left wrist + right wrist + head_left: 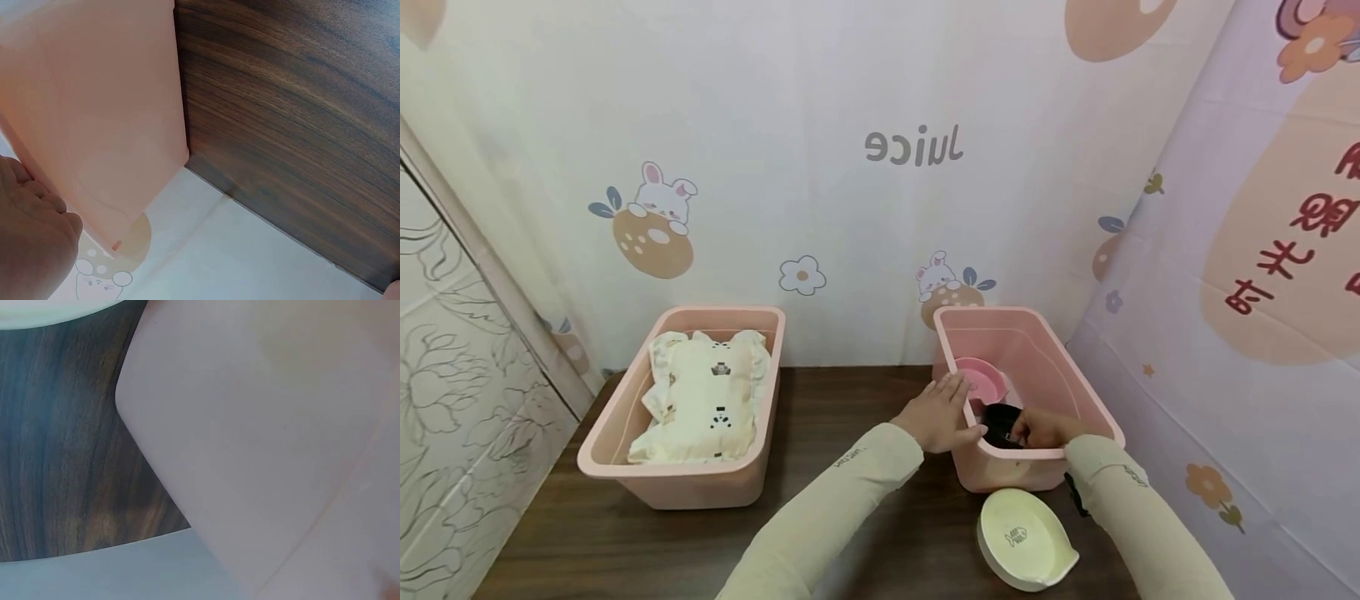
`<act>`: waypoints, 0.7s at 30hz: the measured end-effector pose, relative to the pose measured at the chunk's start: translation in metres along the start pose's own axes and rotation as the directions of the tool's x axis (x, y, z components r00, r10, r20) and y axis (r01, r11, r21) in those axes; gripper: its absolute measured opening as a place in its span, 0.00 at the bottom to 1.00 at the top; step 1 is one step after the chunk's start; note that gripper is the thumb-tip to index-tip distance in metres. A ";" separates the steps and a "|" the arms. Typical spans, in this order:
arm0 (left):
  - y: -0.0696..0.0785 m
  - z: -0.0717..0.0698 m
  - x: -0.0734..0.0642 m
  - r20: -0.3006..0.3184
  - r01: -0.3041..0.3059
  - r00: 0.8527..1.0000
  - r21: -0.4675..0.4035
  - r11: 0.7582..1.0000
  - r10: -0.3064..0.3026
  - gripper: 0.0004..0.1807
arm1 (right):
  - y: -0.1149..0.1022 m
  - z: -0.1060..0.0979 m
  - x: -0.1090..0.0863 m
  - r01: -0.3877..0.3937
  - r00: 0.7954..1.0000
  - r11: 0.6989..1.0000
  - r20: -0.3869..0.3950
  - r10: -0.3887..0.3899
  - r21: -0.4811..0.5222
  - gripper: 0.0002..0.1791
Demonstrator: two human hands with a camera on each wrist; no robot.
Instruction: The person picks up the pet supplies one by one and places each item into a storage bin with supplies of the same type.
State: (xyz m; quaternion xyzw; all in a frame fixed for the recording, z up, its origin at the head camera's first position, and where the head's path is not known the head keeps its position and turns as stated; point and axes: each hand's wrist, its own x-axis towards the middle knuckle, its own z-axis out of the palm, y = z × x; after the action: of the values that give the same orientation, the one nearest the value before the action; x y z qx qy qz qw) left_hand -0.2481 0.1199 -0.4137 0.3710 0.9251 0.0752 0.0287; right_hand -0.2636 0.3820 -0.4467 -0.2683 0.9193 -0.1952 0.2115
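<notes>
In the head view, my right hand (1042, 428) reaches over the near rim of the right pink bin (1037, 367), its curled fingers gripping the edge of a black dish (999, 425) inside. My left hand (936, 414) rests on that bin's left rim, fingers laid over the edge and thumb spread toward the near corner. Behind the black dish lies a pink dish (979, 379) with a small spout. A cream dish (1026, 537) with a fish-bone print stands on the table in front of the bin. The right wrist view shows mostly the bin's pale outer wall (237, 425).
At the left, a second pink bin (692, 492) holds a cream ruffled pillow (703, 400) with small printed figures. Both bins stand on a dark wood table (842, 417). A printed cloth (820, 167) hangs behind, and another printed sheet (1195, 400) closes off the right side.
</notes>
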 end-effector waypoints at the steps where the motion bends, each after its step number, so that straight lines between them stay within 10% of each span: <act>1: 0.000 0.000 0.000 -0.001 0.001 1.000 0.003 1.000 -0.001 0.44 | 0.000 0.000 0.000 -0.004 1.000 1.000 0.003 0.004 0.005 0.15; 21: 0.001 0.002 0.001 0.008 0.009 1.000 0.005 1.000 -0.009 0.43 | 0.000 0.005 0.005 -0.116 0.991 0.993 0.066 0.115 0.022 0.18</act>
State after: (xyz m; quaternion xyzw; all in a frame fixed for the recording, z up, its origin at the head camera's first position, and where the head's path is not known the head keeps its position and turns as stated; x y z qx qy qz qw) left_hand -0.2478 0.1215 -0.4155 0.3674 0.9268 0.0713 0.0318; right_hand -0.2651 0.3784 -0.4521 -0.2180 0.9234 -0.1857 0.2555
